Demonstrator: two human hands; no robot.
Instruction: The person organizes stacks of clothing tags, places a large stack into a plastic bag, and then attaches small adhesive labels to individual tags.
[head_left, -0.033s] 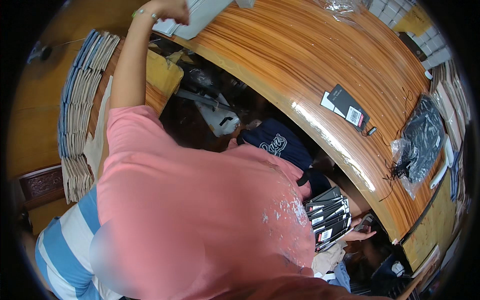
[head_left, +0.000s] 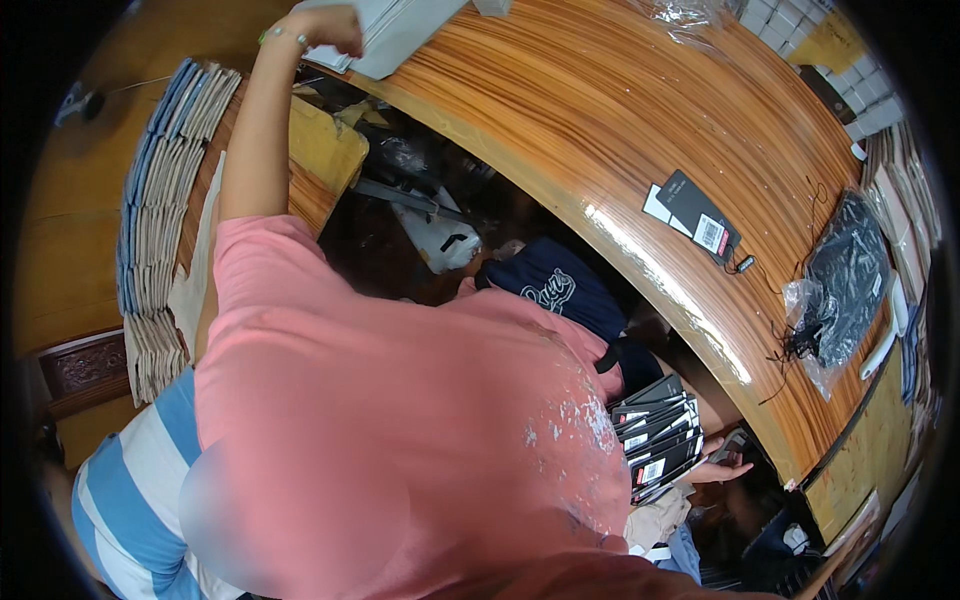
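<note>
The left hand, fingers curled, is just beside pale sheets on the wood-grain table. Fanned black hang tags lie against the pink T-shirt; the right hand extends its fingers beyond them, its grip hidden. Two more tags and a plastic-bagged dark item lie on the table.

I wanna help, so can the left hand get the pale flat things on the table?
Probably yes: the left hand looks close beside the pale flat things on the table, and nothing seems to stand between. Whether it touches them, I can't tell.
</note>
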